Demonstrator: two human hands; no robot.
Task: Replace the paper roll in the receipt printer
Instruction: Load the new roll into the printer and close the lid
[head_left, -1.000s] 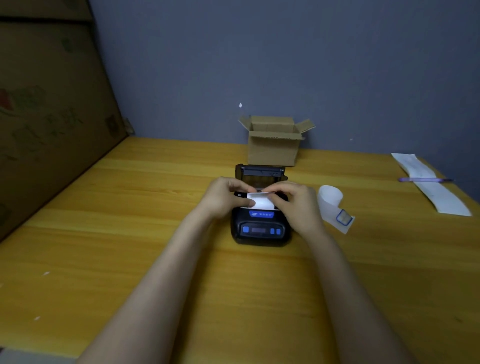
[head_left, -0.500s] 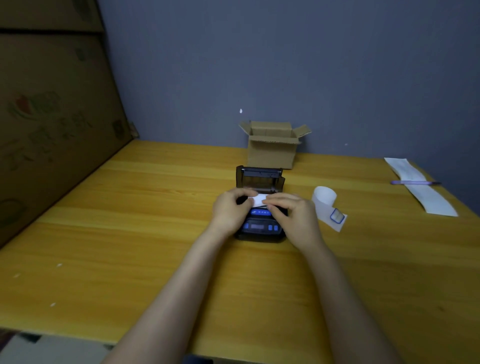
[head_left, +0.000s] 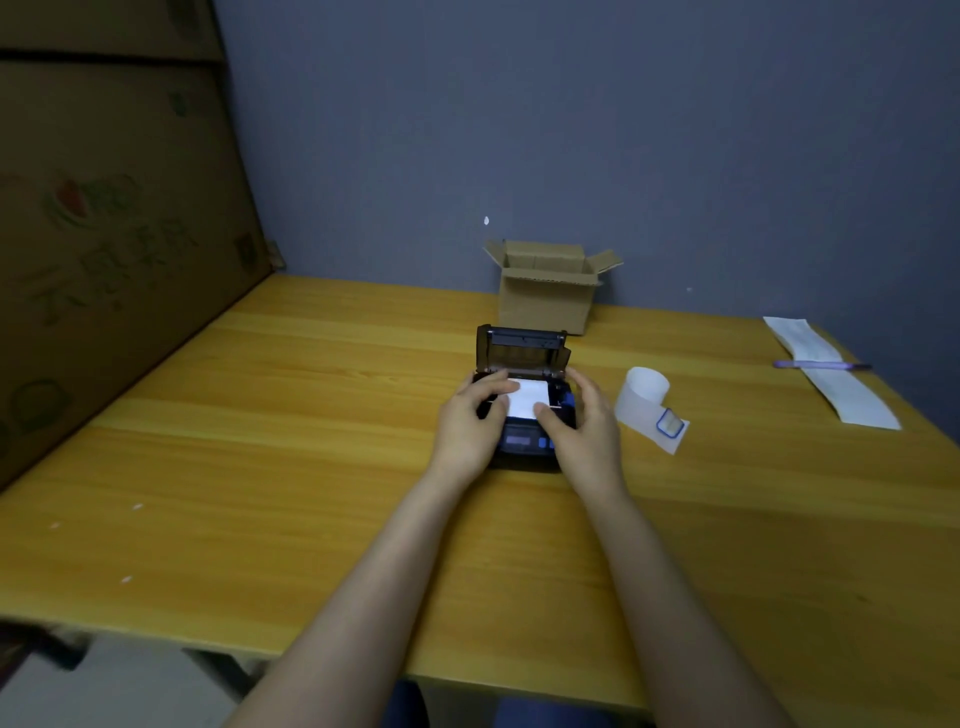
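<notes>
White paper (head_left: 529, 397) in open printer (head_left: 524, 415); left hand (head_left: 470, 422) fingers on it, right hand (head_left: 584, 428) gripping printer

**Wooden table and the things resting on it**

A yellow-orange wooden table (head_left: 260, 467) fills the view, its far edge against a grey-blue wall. Near the middle sits a small black receipt printer (head_left: 524, 410), lid raised. Behind it, by the wall, stands an open cardboard box (head_left: 548, 293). Just right of the printer lies a loose curled paper roll (head_left: 647, 397) with a blue-edged sticker. At far right, a long paper strip (head_left: 841, 389) lies flat, a purple pen (head_left: 821, 366) across it.
</notes>
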